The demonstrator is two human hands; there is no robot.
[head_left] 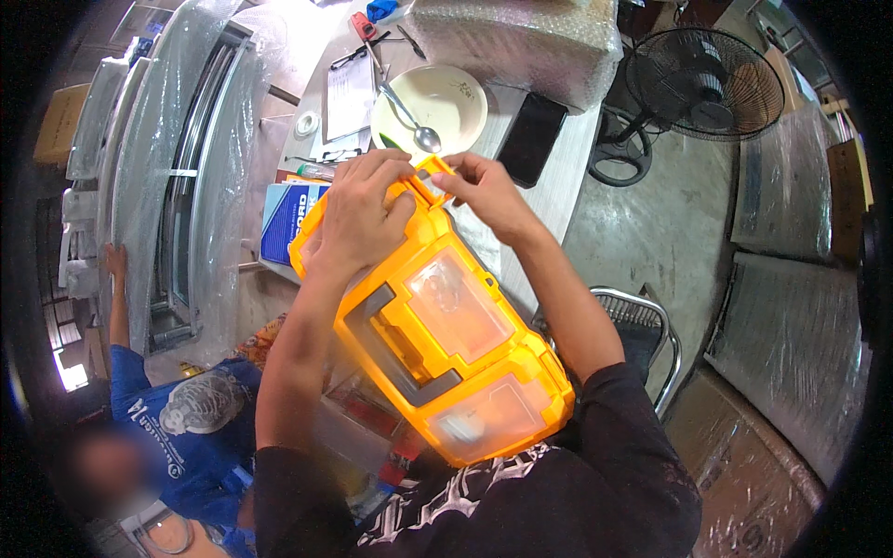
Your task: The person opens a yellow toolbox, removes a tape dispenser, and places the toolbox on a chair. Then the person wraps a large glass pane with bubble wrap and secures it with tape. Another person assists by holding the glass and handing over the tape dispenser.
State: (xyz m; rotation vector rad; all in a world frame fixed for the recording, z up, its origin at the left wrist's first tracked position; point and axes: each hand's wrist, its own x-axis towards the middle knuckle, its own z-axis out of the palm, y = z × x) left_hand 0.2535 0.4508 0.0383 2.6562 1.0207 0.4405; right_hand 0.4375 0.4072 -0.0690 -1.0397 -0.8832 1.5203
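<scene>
A pale worktop (558,205) spreads ahead of the person, with plastic-wrapped frames (177,177) standing to its left. A black fan (705,86) stands right of the worktop, and a bubble-wrapped package (526,46) lies at the worktop's far side. The yellow toolbox (417,316), with clear lid windows and a dark grey handle, slants between the person's forearms, its upper end over the worktop's near edge and its lower end by the black shirt (539,507). Beyond it sits a cream bowl (456,100). The left hand (367,209) lies over the toolbox's upper end, fingers bent; whether it grips, I cannot tell. The right hand (486,191) pinches the yellow latch there between thumb and fingers. A black smartphone (532,139) lies right of the bowl; a metal spoon (426,139) rests in the bowl.
</scene>
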